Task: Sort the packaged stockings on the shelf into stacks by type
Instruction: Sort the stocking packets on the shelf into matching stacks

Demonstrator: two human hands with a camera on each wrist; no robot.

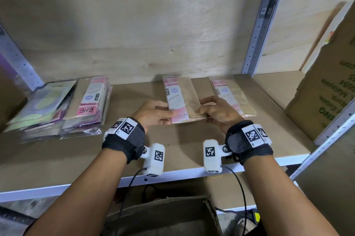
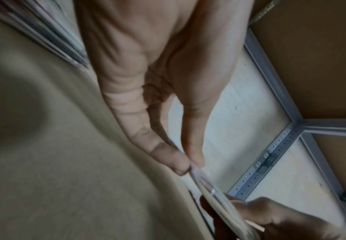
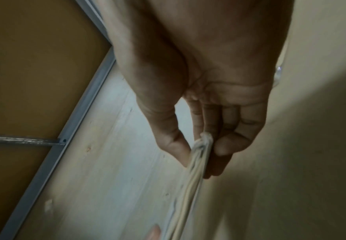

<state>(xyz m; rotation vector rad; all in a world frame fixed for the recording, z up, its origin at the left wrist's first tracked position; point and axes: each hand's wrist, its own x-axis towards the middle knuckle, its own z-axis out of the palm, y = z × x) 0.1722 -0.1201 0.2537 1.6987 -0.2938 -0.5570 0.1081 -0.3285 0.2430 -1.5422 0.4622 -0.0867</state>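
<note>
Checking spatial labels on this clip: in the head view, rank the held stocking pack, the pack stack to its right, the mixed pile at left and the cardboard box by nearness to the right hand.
1. Held stocking pack: pinched by the right hand, centre shelf.
2. Pack stack: just beyond that hand, right.
3. Cardboard box: far right.
4. Mixed pile: far left.

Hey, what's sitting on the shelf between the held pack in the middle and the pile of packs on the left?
Nothing: bare shelf board separates the held pack from the left pile, as the head view shows.
</note>
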